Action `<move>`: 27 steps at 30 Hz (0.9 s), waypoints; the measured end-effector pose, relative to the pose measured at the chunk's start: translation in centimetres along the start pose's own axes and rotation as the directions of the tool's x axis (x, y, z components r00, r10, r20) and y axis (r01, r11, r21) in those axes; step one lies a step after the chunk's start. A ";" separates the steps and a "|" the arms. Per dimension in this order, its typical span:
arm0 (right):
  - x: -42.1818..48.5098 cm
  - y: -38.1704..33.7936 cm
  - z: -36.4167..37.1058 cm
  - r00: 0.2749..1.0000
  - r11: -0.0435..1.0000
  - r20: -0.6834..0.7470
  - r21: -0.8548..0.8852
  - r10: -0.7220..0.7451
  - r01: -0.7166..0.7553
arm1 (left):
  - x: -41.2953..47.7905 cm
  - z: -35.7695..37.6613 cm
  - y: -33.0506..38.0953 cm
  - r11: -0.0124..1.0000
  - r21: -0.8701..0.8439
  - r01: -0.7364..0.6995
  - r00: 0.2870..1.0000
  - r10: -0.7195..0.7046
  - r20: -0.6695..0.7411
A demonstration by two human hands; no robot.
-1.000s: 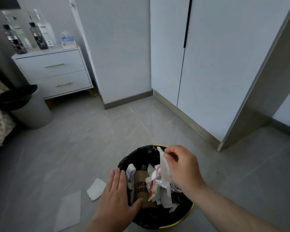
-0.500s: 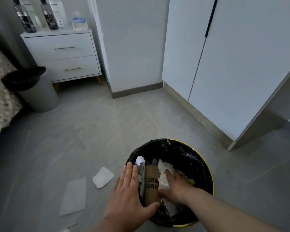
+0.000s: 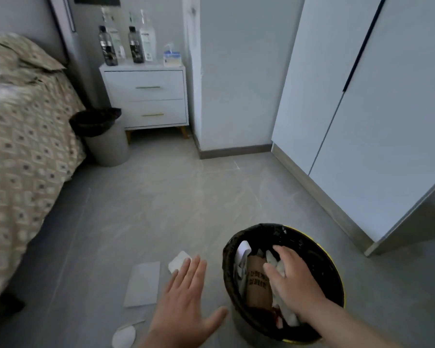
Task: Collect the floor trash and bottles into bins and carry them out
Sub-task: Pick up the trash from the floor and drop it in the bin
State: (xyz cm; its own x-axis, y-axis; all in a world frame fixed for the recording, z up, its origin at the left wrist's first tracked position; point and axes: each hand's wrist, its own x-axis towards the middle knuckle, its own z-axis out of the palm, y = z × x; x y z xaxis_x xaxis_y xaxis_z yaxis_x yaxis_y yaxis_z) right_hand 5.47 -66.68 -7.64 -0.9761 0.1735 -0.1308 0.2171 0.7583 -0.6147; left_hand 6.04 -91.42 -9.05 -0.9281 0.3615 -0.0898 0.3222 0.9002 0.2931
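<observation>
A round bin with a black liner and yellow rim (image 3: pixel 312 237) stands on the floor at the lower right. It holds white paper scraps and a brown printed cardboard piece (image 3: pixel 258 280). My right hand (image 3: pixel 289 280) is inside the bin, pressing down with its fingers curled on crumpled white paper (image 3: pixel 274 262). My left hand (image 3: pixel 186 295) hovers open just left of the bin, fingers spread. On the floor beside it lie a flat white sheet (image 3: pixel 142 283), a crumpled tissue (image 3: pixel 177 261) and a round white scrap (image 3: pixel 123 336).
A second grey bin with a black liner (image 3: pixel 106 139) stands between the bed (image 3: pixel 23 134) and a white nightstand (image 3: pixel 148 96) carrying bottles (image 3: pixel 108 46) and a tissue box (image 3: pixel 172 57). White wardrobe doors (image 3: pixel 362 121) line the right side. Open floor lies ahead.
My right hand has pushed the crumpled paper down from above the bin into it. My left hand left the bin's rim and moved left. The view swung left, bringing the bed into sight.
</observation>
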 end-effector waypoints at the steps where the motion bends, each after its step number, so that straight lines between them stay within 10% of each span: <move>1: -0.2 -1.2 -0.1 0.999 0.999 -0.015 0.012 -0.036 0.036 | -1.1 -0.2 -1.7 0.999 0.019 0.039 0.999 -0.038 -0.012; 14: 2.5 -13.1 12.5 0.904 0.906 0.184 -0.108 -0.386 0.409 | -10.0 5.0 -20.1 0.929 -0.007 0.370 0.907 -0.360 0.218; 27: 10.5 -7.9 27.4 0.883 0.903 0.460 -0.334 -0.094 0.270 | -8.0 18.6 -23.6 0.957 -0.044 0.286 0.877 -0.243 0.415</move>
State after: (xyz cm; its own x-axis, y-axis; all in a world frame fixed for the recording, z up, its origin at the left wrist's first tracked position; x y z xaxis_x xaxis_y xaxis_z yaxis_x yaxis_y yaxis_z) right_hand -6.74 -88.05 -25.47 -0.8855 -0.2071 -0.4160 -0.0650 0.9416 -0.3305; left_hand 9.35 -111.08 -32.95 -0.8146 0.1995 -0.5447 0.0350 0.9542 0.2970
